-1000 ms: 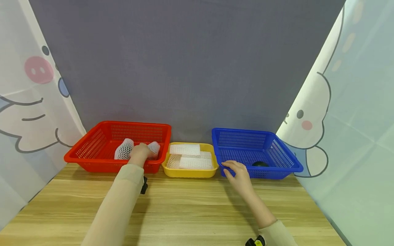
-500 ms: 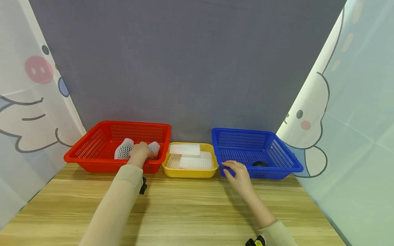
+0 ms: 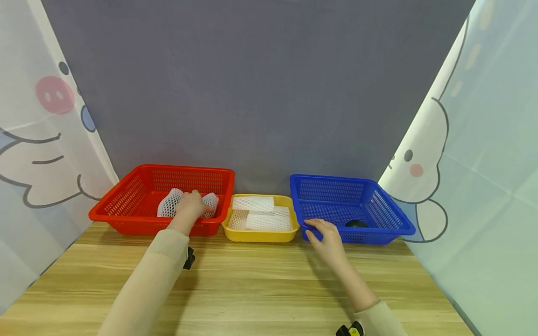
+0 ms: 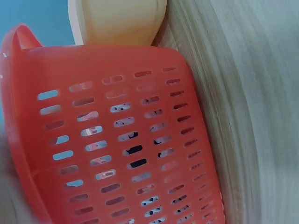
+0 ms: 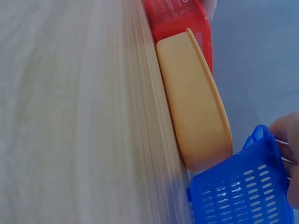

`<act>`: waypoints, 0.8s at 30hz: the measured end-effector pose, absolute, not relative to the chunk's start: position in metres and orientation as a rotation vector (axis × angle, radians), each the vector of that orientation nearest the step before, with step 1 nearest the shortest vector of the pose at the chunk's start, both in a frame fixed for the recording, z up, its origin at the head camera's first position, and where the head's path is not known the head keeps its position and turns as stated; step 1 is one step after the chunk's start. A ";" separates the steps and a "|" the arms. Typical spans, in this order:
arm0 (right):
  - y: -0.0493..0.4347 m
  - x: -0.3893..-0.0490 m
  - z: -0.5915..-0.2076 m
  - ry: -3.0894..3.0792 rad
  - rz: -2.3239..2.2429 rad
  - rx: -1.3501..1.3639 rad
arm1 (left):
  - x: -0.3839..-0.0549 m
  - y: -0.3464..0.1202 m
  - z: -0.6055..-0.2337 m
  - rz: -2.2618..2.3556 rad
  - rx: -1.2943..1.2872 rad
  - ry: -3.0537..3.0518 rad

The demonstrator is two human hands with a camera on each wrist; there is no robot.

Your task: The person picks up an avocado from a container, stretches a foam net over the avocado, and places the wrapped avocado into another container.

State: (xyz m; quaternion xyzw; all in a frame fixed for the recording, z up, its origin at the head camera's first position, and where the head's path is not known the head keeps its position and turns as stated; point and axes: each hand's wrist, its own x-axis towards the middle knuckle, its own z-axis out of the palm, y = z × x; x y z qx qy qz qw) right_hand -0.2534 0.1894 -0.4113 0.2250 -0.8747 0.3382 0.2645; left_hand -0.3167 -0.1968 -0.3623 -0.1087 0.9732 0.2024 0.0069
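My left hand (image 3: 191, 205) reaches over the front rim of the red basket (image 3: 143, 219). It sits between two items in white foam netting: a left netted item (image 3: 169, 204) and a right netted item (image 3: 211, 203). Its fingers are by the right one, partly hidden behind the back of the hand, so their hold is unclear. What lies inside the netting cannot be made out. At the left front corner of the blue basket (image 3: 370, 231), my right hand (image 3: 329, 242) rests by the rim with loosely bent fingers. A dark rounded object (image 3: 356, 224) lies in that basket.
Between the two baskets stands a yellow tray (image 3: 260, 237) with several white foam net sleeves (image 3: 268, 222). All three containers line the back of the wooden table (image 3: 252, 289), in front of a grey curtain (image 3: 260, 93). Printed curtains (image 3: 483, 163) hang at the sides.
The left hand has lifted very slightly, and its wrist and forearm have shifted left. The right hand stays at the blue basket's corner, and the containers keep their places.
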 end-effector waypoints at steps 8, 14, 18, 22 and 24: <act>0.191 -0.254 -0.408 -2.383 0.990 0.579 | -0.309 -0.196 -0.364 0.646 -0.153 3.212; 0.194 -0.254 -0.404 -2.421 1.042 0.572 | -0.298 -0.194 -0.365 0.765 -0.053 3.370; 0.199 -0.255 -0.400 -2.431 1.096 0.540 | -0.290 -0.191 -0.368 0.855 0.063 3.483; 0.204 -0.255 -0.396 -2.452 1.129 0.508 | -0.283 -0.186 -0.371 0.939 0.177 3.565; 0.207 -0.255 -0.394 -2.459 1.135 0.501 | -0.279 -0.183 -0.371 0.978 0.218 3.592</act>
